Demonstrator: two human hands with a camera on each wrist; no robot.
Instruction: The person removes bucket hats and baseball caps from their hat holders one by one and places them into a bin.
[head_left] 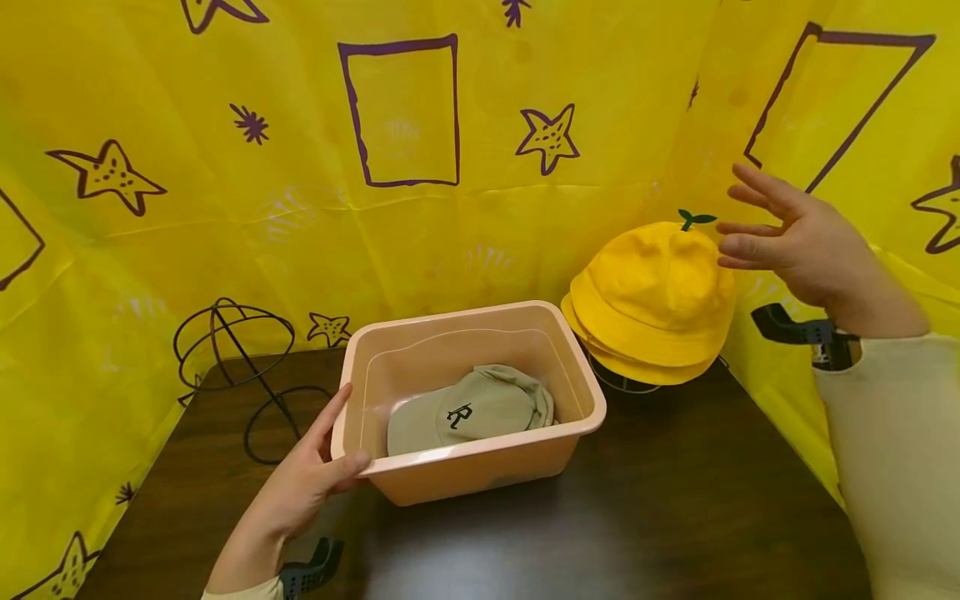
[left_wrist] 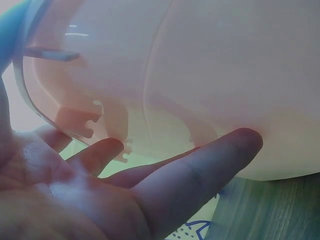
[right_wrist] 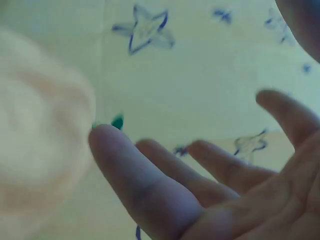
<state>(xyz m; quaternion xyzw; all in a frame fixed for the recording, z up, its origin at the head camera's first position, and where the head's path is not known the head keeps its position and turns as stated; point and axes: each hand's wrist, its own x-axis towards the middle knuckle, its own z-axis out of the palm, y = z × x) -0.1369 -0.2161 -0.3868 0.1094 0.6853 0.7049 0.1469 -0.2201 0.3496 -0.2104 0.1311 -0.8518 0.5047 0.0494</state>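
Observation:
A pink plastic basin [head_left: 480,467] sits tilted at the middle of the table, and a khaki baseball cap [head_left: 480,408] with a black letter R lies inside it. My left hand [head_left: 315,467] holds the basin's left end, thumb over the rim; the left wrist view shows its fingers [left_wrist: 200,175] against the outer wall. Beside the basin, yellow bucket hats [head_left: 652,300] are stacked on a wire stand, a green sprout on top. To their right my right hand [head_left: 802,242] hovers in the air with spread fingers, holding nothing; the right wrist view shows these fingers [right_wrist: 145,185] near the sprout [right_wrist: 117,122].
A bare black wire hat stand [head_left: 262,383] occupies the left rear of the dark wooden table [head_left: 645,517]. Yellow sheeting [head_left: 420,242] with purple drawings encloses the back and sides.

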